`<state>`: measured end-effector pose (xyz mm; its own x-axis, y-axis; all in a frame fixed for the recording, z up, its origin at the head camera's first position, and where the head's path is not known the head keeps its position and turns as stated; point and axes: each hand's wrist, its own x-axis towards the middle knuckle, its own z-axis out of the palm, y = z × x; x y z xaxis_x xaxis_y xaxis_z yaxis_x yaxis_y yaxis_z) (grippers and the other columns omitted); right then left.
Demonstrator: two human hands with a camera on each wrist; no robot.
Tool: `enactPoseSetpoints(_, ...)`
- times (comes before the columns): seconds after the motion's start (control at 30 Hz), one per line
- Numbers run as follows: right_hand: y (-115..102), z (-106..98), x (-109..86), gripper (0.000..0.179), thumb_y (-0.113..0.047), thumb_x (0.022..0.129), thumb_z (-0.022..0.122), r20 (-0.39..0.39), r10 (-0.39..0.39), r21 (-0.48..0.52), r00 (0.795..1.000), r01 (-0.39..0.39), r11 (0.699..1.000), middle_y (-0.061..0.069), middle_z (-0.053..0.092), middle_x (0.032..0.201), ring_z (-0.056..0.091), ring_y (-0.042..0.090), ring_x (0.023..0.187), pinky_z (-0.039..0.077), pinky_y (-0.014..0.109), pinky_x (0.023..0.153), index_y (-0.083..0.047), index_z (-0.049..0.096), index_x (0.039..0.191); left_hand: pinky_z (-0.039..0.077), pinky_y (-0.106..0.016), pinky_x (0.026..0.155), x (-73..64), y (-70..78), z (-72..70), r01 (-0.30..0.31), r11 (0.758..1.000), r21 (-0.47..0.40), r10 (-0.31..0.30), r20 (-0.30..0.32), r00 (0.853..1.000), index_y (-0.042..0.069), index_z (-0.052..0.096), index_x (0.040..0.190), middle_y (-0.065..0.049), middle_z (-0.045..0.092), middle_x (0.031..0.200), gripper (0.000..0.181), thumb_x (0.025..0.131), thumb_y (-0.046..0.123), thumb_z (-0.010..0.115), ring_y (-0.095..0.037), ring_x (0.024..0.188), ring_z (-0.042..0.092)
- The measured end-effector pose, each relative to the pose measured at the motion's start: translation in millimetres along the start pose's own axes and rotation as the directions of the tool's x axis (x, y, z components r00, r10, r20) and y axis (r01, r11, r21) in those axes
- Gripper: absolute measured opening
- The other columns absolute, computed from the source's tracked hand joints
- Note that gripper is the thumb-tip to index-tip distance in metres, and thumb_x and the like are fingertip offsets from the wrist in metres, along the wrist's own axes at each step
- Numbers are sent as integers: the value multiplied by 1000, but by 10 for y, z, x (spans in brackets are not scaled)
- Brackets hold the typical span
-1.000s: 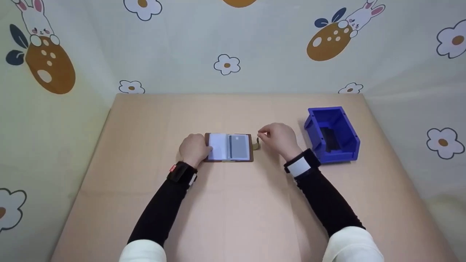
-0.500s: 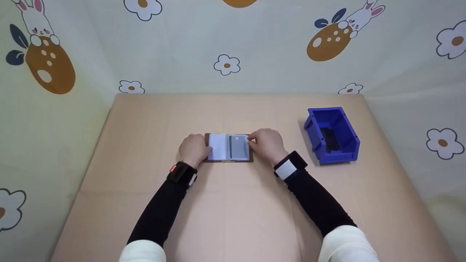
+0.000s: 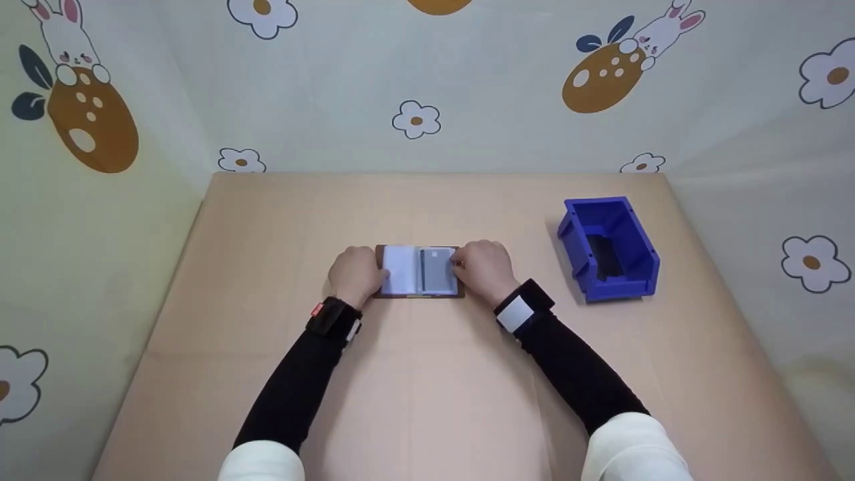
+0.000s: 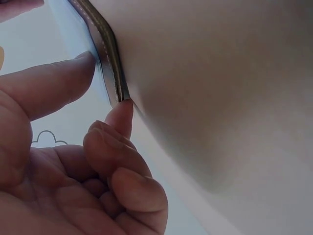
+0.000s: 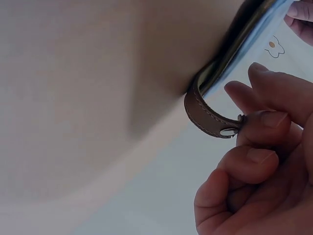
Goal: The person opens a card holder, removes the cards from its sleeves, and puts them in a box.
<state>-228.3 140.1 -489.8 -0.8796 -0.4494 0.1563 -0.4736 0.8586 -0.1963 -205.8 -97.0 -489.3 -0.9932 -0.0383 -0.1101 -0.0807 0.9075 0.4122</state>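
A small brown card holder [image 3: 379, 290] lies spread flat in the middle of the table, its clear sleeves [image 3: 399, 270] uppermost. A grey card [image 3: 438, 270] shows in the right sleeve. My left hand [image 3: 354, 272] pinches the left cover edge, thumb on top and a finger under the stitched rim [image 4: 111, 54]. My right hand [image 3: 486, 267] is at the right edge, thumb and index fingertips over the sleeve's border; whether they pinch it I cannot tell. In the right wrist view the curved snap strap [image 5: 208, 117] ends against a curled finger of that hand.
A blue plastic bin [image 3: 618, 290] stands at the right rear of the table, with a dark flat thing [image 3: 604, 257] inside. The light wooden table [image 3: 280, 207] meets patterned cloth walls [image 3: 334, 80] at the back and sides.
My right hand has moved left and slightly nearer, from beside the strap onto the sleeve's right border. The left hand keeps its grip, and the card holder and bin stay put.
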Motion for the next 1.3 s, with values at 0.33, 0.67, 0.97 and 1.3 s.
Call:
enactPoseSetpoints(0.33,-6,36,-6,7,-12,82,74,-22,-30,-26,999,29,999,4,67,69,61,27,65,46,45,62,-16,78,77,49,-37,59,0,-3,-7,9,1000,-4,-9,11,1000,-1,70,85,-11,66,80,23,87,22,73,-23,69,59)
enactPoseSetpoints(0.67,-26,54,-19,8,-16,83,76,-16,-27,-67,1000,26,997,6,70,75,62,28,70,45,44,65,-16,81,89,49,-37,58,-1,-8,-6,1,1000,-11,-1,-3,1000,0,69,81,-12,65,80,22,85,21,73,-23,70,58)
enactPoseSetpoints(0.97,-50,54,-24,10,-17,82,76,-24,-43,-72,999,41,997,6,70,76,63,29,71,46,44,66,-16,81,91,48,-38,59,3,-8,-9,5,1000,-6,-5,-10,1000,1,69,81,-13,67,82,21,84,21,72,-25,71,59)
enactPoseSetpoints(1.3,-135,86,1,5,-17,83,77,-23,-90,-65,996,88,994,6,69,72,62,28,68,45,43,62,-15,80,79,50,-39,59,-11,-4,-2,-6,1000,-22,6,-19,1000,0,69,80,-12,67,80,20,84,20,73,-25,70,61)
